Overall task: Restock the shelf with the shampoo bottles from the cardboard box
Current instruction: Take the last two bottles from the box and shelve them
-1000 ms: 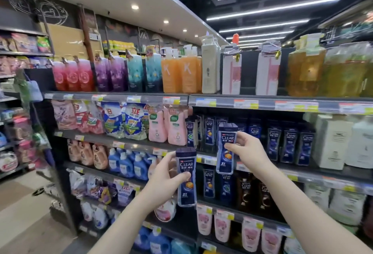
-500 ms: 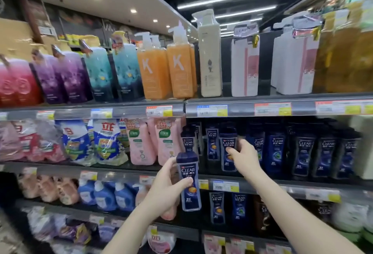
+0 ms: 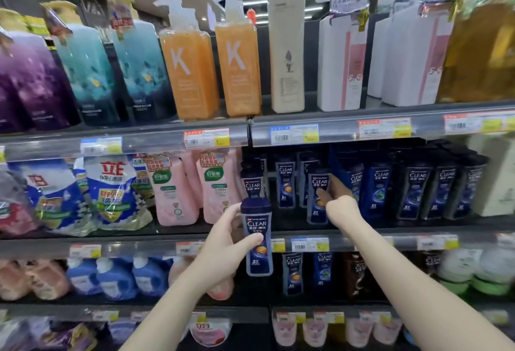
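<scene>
My left hand [image 3: 225,242] grips a dark blue CLEAR shampoo bottle [image 3: 257,236] upright in front of the middle shelf's edge [image 3: 167,247]. My right hand [image 3: 338,203] reaches into that shelf and holds a second CLEAR bottle [image 3: 317,197], which stands on the shelf board among a row of the same bottles [image 3: 412,192]. Its fingers wrap behind the bottle and the thumb lies on the label. The cardboard box is out of view.
Pink pouch bottles [image 3: 175,192] and blue-white refill bags [image 3: 111,192] fill the shelf to the left. Large pump bottles [image 3: 237,63] stand on the shelf above. More CLEAR bottles [image 3: 292,272] and detergent jugs [image 3: 111,275] sit below.
My right hand has carried its bottle from in front of the shelf into the row, where it now stands. The view has moved closer and tilted up. My left hand still holds its bottle.
</scene>
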Demonstrator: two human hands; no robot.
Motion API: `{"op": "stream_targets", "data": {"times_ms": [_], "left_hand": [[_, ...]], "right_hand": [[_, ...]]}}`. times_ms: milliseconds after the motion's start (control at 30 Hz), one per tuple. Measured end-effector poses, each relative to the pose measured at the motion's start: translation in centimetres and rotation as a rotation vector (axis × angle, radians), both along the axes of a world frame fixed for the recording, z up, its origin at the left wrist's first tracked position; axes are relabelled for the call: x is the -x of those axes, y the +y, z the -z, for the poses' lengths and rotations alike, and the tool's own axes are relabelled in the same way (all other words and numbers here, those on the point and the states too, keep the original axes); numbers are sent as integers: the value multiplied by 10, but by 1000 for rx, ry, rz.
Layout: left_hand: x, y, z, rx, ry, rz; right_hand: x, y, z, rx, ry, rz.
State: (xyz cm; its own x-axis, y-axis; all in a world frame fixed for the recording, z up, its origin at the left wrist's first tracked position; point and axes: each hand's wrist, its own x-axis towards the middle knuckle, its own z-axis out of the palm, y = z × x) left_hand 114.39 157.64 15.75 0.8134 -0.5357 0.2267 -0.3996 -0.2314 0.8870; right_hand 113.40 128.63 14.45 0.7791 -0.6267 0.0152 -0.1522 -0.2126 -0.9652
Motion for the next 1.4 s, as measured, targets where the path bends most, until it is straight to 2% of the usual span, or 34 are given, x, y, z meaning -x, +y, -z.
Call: {"op": "stream_targets", "data": {"times_ms": [233,367,600,700,900,1200,1400], "left_hand": [[-6,-22,1,-10,-8,38],[-10,-47,0,12,-21,39],[-26,-96,-2,21,-41,-39],[-33,-114,-1,13,-9,-77],[-44,-145,4,-4,90,-141],[-65,-160,28,109,193,-234],[-74,-163,39,119,142,-268]], "right_hand": [[-3,-5,2,-36,-5,-30],[0,-7,10,13,-16,-33],[8,-1,34,17,41,34],[27,8,43,79,102,82],[49,9,57,122,140,26],[55,-9,45,163,152,-26],[52,-1,39,148,149,-33]]}}
